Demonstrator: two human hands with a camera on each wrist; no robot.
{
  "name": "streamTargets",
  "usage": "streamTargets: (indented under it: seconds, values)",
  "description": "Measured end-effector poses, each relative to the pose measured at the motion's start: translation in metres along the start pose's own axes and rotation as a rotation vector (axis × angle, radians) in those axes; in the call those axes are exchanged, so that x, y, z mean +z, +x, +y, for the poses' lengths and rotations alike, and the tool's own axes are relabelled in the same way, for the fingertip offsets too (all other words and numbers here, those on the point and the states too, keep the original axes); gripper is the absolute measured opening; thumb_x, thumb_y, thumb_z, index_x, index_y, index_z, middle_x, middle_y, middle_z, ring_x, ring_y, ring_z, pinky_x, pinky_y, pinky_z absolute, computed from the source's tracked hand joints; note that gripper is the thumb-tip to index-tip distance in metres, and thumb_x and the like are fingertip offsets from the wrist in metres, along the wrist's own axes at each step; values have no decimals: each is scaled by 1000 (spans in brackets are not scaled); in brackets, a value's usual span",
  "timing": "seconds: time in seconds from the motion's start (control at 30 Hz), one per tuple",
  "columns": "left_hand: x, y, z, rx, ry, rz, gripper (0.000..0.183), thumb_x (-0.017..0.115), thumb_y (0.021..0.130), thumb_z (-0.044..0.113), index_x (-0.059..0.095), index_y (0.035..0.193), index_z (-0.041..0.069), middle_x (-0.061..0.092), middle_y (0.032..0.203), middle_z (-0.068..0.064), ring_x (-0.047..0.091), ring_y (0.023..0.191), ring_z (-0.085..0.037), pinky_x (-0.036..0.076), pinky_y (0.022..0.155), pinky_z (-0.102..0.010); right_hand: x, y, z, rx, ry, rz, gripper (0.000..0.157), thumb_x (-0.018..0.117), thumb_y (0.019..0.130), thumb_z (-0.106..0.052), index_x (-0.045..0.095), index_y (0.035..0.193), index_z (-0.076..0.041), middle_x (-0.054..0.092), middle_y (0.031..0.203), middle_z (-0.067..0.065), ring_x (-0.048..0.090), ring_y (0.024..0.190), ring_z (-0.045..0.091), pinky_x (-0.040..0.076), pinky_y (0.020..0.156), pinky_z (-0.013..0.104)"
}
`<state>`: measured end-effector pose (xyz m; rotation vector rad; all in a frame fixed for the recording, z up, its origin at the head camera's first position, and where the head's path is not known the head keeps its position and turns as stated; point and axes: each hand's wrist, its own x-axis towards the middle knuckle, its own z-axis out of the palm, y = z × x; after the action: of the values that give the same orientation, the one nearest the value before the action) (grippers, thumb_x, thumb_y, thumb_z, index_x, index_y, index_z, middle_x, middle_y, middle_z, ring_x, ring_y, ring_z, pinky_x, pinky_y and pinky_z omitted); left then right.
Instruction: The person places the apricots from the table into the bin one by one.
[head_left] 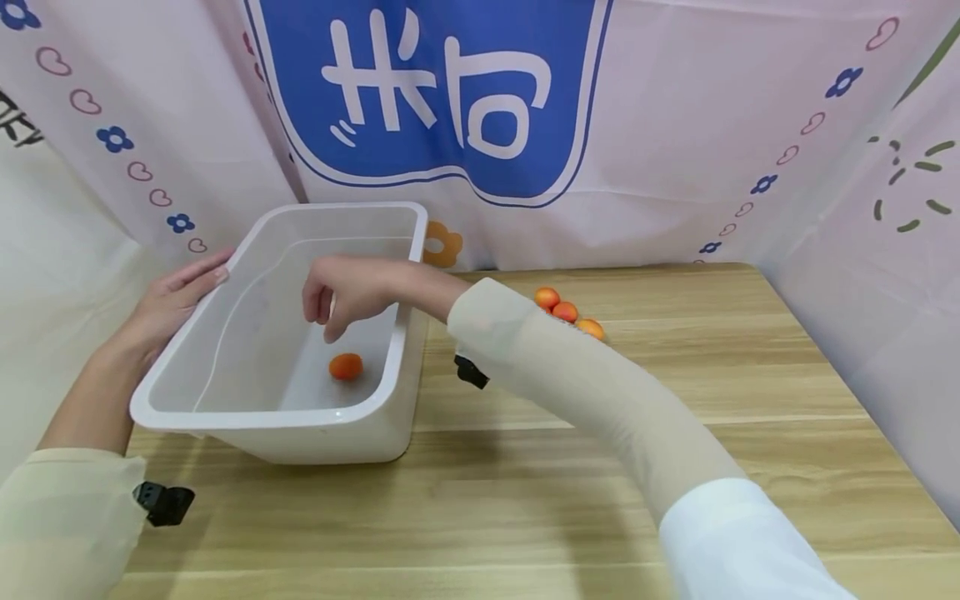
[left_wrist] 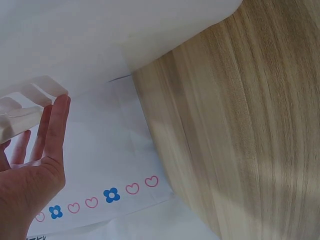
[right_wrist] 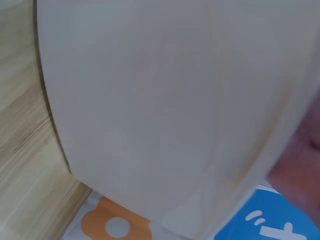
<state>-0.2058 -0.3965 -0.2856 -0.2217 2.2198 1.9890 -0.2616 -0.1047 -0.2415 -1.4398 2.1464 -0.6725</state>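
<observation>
With the left hand (head_left: pixel 168 304), we grasp the tub (head_left: pixel 330 437) at its left rim. We hold the right hand (head_left: pixel 352 292) over the tub's interior, grip released — fingers loosely bent — with one fruit (head_left: pixel 346 367) inside. We find more fruits (head_left: pixel 566 312) on the surface (head_left: pixel 712 392), right of the tub, partly behind the right sleeve (head_left: pixel 592 383).

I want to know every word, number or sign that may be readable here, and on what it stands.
Large white characters, blue badge on cloth: stylised, I cannot read them surely.
Black lettering, cloth at left: cut off by picture edge, unreadable.
White tub: no text visible.
</observation>
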Motion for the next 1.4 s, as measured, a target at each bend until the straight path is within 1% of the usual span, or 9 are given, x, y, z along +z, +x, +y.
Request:
streamTargets:
  seconds: [0.13,0.27,0.4,0.6,0.73,0.83,1.0,1.17,1.4]
  values:
    - [-1,0,-1,7,-5,-3,60,63,103,38,41,159,37,70,107,29,72,91,0,64,72,-23,-5,-20,-1,-109,98,40,25,74,95,-3,72,119,3,72,110,11,67,103,16,56,91,17]
    - [-1,1,0,4,10,-1,61,62,104,38,39,160,35,69,105,30,72,90,1,64,72,-22,-10,-43,-2,-162,160,93,25,73,96,-2,71,120,3,72,112,10,69,102,13,57,93,18]
    - [1,1,1,-1,2,-1,62,62,104,38,37,161,34,69,104,30,71,90,2,64,72,-22,-17,-65,4,-183,208,170,26,73,96,-2,70,121,4,73,113,11,70,103,14,59,94,23]
    - [3,1,1,7,-44,-13,55,59,107,31,41,159,34,71,103,27,72,89,1,63,70,-22,-22,-96,25,-190,276,326,27,75,94,0,70,120,6,75,112,13,72,102,17,62,93,32]
    - [2,0,-1,21,-61,-15,45,59,107,28,53,150,39,71,103,26,72,88,0,63,70,-21,-24,-114,41,-193,287,402,25,74,93,-1,71,118,5,75,111,16,72,101,20,62,94,35]
    - [2,0,-1,28,-80,-24,42,59,107,27,57,147,39,71,104,26,72,88,-1,64,69,-22,-24,-126,55,-166,295,438,24,74,93,-1,72,116,5,75,110,16,72,101,21,63,92,37]
    - [2,-1,-1,32,-93,-23,43,60,107,27,56,149,38,71,104,25,72,89,-1,64,70,-22,-22,-141,78,-79,290,462,23,73,95,-1,72,116,4,75,109,16,72,100,23,63,91,36]
    - [3,-2,-1,45,-114,-24,35,60,107,24,64,139,38,73,105,22,73,89,-2,64,70,-23,-20,-158,103,21,251,492,23,74,94,0,72,116,4,76,109,16,73,100,25,63,90,34]
    - [3,-2,-1,35,-81,-14,52,59,107,28,45,157,33,72,105,24,73,89,-2,64,70,-23,-18,-186,138,138,221,482,24,73,93,3,70,116,8,74,111,19,73,102,32,63,92,34]
